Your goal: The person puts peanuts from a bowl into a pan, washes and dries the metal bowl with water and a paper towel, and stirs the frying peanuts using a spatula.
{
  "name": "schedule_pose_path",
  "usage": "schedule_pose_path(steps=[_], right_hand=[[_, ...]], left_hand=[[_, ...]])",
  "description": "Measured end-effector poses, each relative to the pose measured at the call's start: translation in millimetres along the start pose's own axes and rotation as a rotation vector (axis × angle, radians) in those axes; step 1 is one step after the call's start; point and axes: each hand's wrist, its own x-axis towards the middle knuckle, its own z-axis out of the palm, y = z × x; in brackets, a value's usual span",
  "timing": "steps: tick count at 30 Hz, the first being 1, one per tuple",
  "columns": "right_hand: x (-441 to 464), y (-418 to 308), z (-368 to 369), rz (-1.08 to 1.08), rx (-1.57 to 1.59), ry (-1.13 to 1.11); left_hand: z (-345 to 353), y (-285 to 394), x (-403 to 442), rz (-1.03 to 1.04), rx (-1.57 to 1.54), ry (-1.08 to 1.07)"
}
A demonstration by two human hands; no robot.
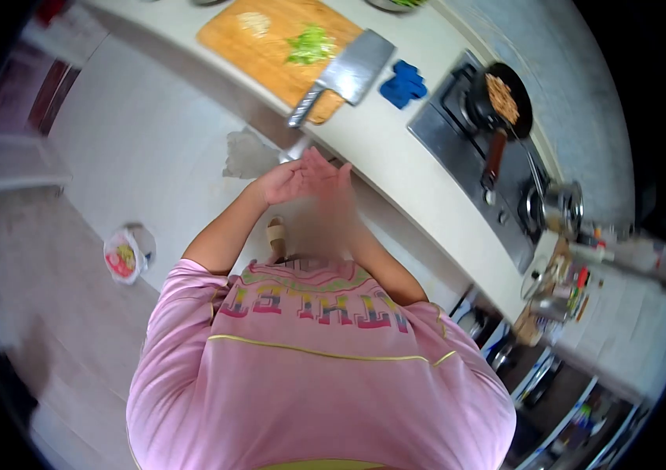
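Observation:
My left hand (286,182) is in front of the counter edge, its fingers loosely bent and no object visible in it. Beside it and close against it, my right hand (328,176) has its fingers apart and holds nothing visible; its lower part is blurred. Just beyond both hands, a cleaver (358,66) lies with its blade across the corner of a wooden cutting board (262,55) and its handle near the counter edge. Chopped green vegetable (311,45) and a small pale chopped pile (254,23) rest on the board.
A blue cloth (403,84) lies between board and stove (446,125). On the stove are a black pan with browned food (501,98), its handle toward the counter front, and a metal pot (564,210). A bag-lined bin (124,255) stands on the floor at left.

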Motion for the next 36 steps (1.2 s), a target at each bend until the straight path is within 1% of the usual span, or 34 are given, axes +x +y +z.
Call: schedule_pose_path(steps=[1, 4, 5, 7, 8, 12, 13, 15, 16, 17, 19, 20, 23, 25, 26, 27, 28, 29, 30, 31, 32, 33, 35, 36], right_hand=[[2, -3, 5, -0.073, -0.24, -0.123], [21, -12, 29, -0.403, -0.875, -0.532], [27, -39, 54, -0.658, -1.177, -0.653], [30, -62, 89, -0.68, -1.217, -0.858], [37, -67, 104, -0.714, -1.246, -0.95], [51, -58, 159, -0.869, -1.165, -1.366], [52, -53, 175, -0.908, -1.137, -1.407], [56, -64, 216, -0.856, -1.106, -1.477], [61, -64, 235, -0.822, -1.105, -1.505], [69, -47, 243, -0.876, -1.17, -1.479], [87, -33, 264, -0.867, -1.152, -1.342], [96, -25, 276, -0.854, -1.146, -1.266], [117, 13, 292, -0.794, -1.173, -1.005], [116, 31, 304, -0.583, -1.237, -0.776], [112, 37, 310, -0.468, -1.268, -0.659], [107, 40, 319, -0.32, -1.262, -0.601], [103, 43, 331, -0.267, -1.286, -0.593], [100, 44, 344, -0.212, -1.31, -0.579], [94, 40, 356, -0.157, -1.329, -0.562], [89, 38, 369, -0.142, -1.307, -0.552], [83, 36, 382, -0.128, -1.284, -0.543], [80, 39, 384, 0.06, -1.127, -0.536], [75, 39, 397, 0.408, -0.798, -0.509], [71, 38, 405, 0.473, -0.731, -0.539]], left_hand=[[7, -4, -16, 0.024, 0.029, 0.197], [-15, -16, -52, 0.187, -0.067, -0.018], [-22, -15, -70, 0.256, 0.004, -0.014], [-43, -23, -108, 0.306, -0.15, 0.016], [-48, -28, -131, 0.344, -0.171, 0.047], [-45, -55, -210, 0.497, -0.136, 0.225], [-49, -64, -227, 0.521, -0.185, 0.227], [-47, -78, -267, 0.623, -0.177, 0.313], [-69, -86, -288, 0.689, -0.212, 0.208], [-91, -92, -308, 0.747, -0.25, 0.096], [-140, -109, -366, 0.892, -0.346, 0.037], [-148, -111, -401, 0.966, -0.347, 0.256], [-179, -108, -496, 1.098, -0.273, 0.903], [-220, -104, -544, 1.112, -0.136, 1.14], [-252, -105, -568, 0.961, 0.059, 1.307], [-283, -105, -592, 0.788, 0.25, 1.459], [-318, -104, -613, 0.473, 0.537, 1.653], [-343, -101, -620, 0.137, 0.843, 1.793], [-344, -101, -620, -0.059, 0.934, 1.772], [-332, -102, -622, -0.249, 1.027, 1.746], [-325, -98, -626, -0.31, 1.05, 1.738], [-318, -95, -631, -0.37, 1.073, 1.729], [-317, -92, -640, -0.246, 0.966, 1.748], [-314, -101, -640, -0.199, 1.063, 1.826]])
